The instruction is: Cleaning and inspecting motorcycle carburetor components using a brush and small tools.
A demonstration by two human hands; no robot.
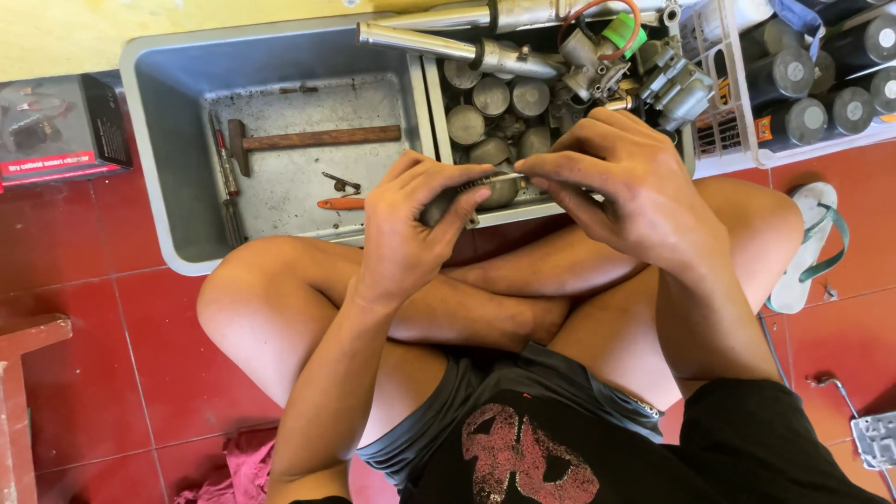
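Observation:
I sit cross-legged on a red tiled floor. My left hand [415, 224] is wrapped around a small dark grey metal part [446, 202], thumb on top. My right hand [621, 182] pinches a thin metal rod or tool [509, 176] whose tip meets that part. Both hands hover just in front of a grey plastic tub [154, 140]. Its left compartment holds a wooden-handled hammer [308, 138]; its right compartment holds several round metal cylinders [492, 95].
Chrome tubes and a carburettor-like assembly [597, 56] lie at the tub's far side. A white crate of dark cylinders [812, 103] stands at right, a sandal [810, 247] beside my knee. A dark box [56, 131] sits left; a pink cloth [247, 467] lies below.

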